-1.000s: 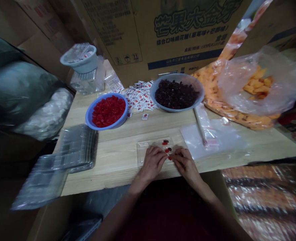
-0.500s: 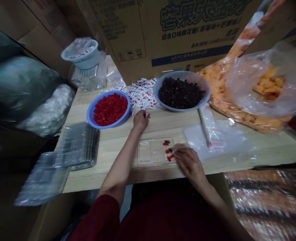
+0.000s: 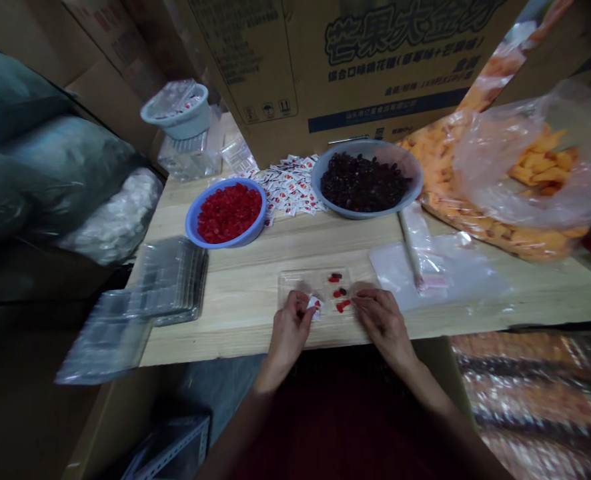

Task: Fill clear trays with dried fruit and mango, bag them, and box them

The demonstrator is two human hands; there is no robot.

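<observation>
Head view: the left hand [image 3: 290, 331] pinches a printed packet [image 3: 315, 307] by its edge over the clear tray [image 3: 295, 281] on the desk [image 3: 240, 287], perhaps to leave its face uncovered. The right hand [image 3: 384, 328] curls at the tray's right, near red and dark pieces [image 3: 343, 305]; whether it grips anything, I cannot tell. Blue bowl [image 3: 230, 242] and pale bowl [image 3: 370, 214] sit behind, presumably for easy reach.

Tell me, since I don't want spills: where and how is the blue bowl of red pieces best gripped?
Grip the blue bowl by its rim, probably at its left and near-right edges together, coming from the near side. It stands upright with its round rim exposed and loose red pieces inside, so keep it level; small packets crowd its far right.
</observation>
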